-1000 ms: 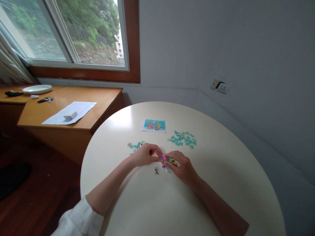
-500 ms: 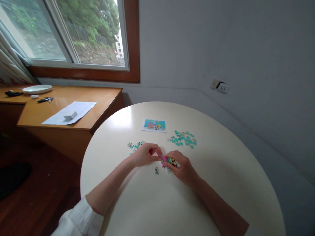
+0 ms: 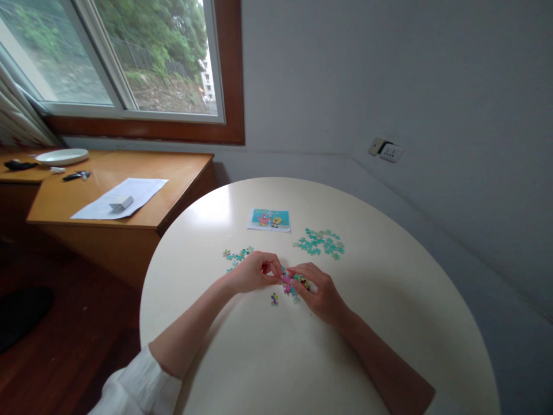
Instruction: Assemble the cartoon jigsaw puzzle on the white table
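Note:
A small cluster of joined jigsaw puzzle pieces (image 3: 287, 282), pink, yellow and teal, lies on the table between my hands. My left hand (image 3: 257, 272) pinches at its left edge, thumb and forefinger together; the exact piece under the fingertips is hard to make out. From the right, my right hand (image 3: 319, 289) grips the cluster, thumb below and fingers above, partly hiding the yellow part. One loose puzzle piece (image 3: 275, 299) lies just below the cluster. Behind my left hand is a small pile of pieces (image 3: 235, 256), partly covered by it.
A picture card (image 3: 271, 219) with cartoon figures lies farther back on the round white table (image 3: 276, 369). To its right spreads a pile of teal pieces (image 3: 322, 243). At left, a wooden desk (image 3: 185, 167) bears paper (image 3: 144, 187), a small white box (image 3: 121, 203) and a white plate (image 3: 63, 156).
The fingers of my right hand have shifted slightly on the cluster, showing more of its pink and teal part. My left hand stays nearly in place. The view has moved a little.

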Motion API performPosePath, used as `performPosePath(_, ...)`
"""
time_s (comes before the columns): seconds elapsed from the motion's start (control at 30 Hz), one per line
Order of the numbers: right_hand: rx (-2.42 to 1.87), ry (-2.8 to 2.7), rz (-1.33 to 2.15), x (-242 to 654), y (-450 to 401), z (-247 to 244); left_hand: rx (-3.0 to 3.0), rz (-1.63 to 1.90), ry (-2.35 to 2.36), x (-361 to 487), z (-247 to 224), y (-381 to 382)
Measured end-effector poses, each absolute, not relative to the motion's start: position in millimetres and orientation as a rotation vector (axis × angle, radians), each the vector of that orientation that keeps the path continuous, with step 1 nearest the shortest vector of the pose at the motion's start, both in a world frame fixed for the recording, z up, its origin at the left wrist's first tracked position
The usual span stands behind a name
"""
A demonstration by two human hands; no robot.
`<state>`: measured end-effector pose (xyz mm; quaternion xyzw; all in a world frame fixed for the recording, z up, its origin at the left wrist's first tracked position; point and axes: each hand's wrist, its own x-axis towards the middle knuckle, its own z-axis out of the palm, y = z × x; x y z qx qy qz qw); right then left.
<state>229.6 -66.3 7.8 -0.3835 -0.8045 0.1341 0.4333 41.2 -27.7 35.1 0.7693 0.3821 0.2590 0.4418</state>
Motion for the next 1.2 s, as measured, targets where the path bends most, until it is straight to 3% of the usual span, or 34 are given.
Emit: performPosePath(1.2,-1.003,-1.992,0.346,230.4,-63.9,5.6,1.855,0.382,0.840,49.7,23.3,-33.1)
